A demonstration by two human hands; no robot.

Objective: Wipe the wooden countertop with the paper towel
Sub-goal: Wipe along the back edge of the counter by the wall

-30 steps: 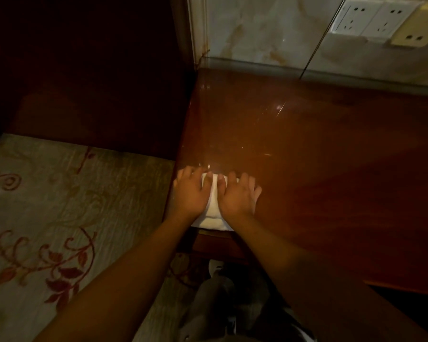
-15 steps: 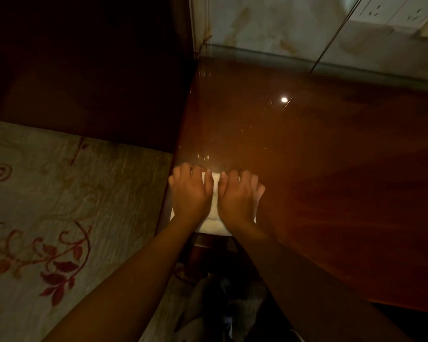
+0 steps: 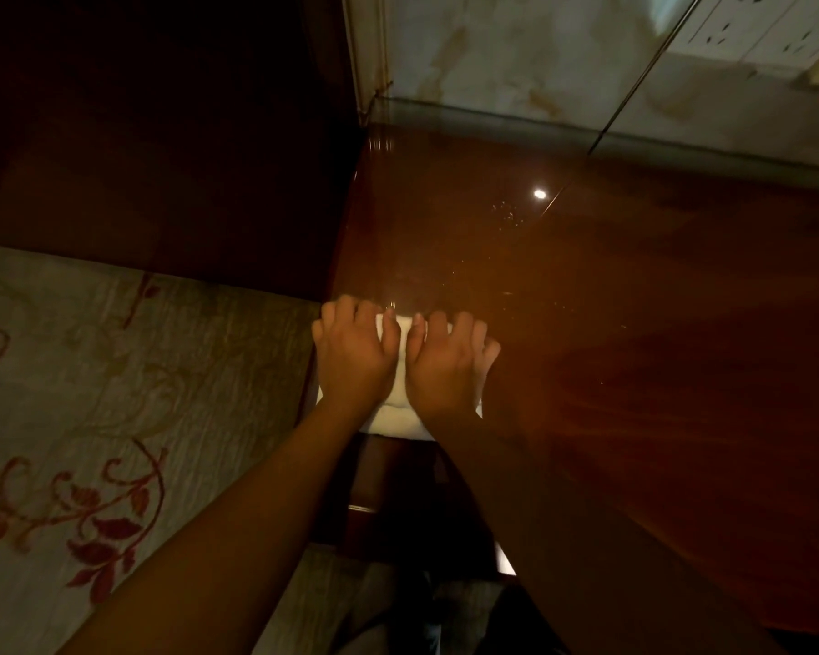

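A folded white paper towel [image 3: 398, 413] lies flat at the near left corner of the glossy, dark red wooden countertop [image 3: 634, 323]. My left hand [image 3: 353, 354] and my right hand [image 3: 448, 366] press down on it side by side, palms flat and fingers pointing away from me. They cover most of the towel; only a strip between them and its near edge show. The near edge of the towel reaches the front edge of the counter. A lamp's bright spot reflects on the wood farther back.
A pale marbled wall [image 3: 516, 54] with white sockets [image 3: 748, 26] rises behind the counter. To the left the counter ends at a drop to a light carpet [image 3: 91, 394] with red leaf patterns. A dark wooden panel [image 3: 162, 134] stands at the far left.
Both hands stay pressed on the towel at the same corner of the counter. The camera has tilted and moved closer, so the wall sockets slid toward the top right.
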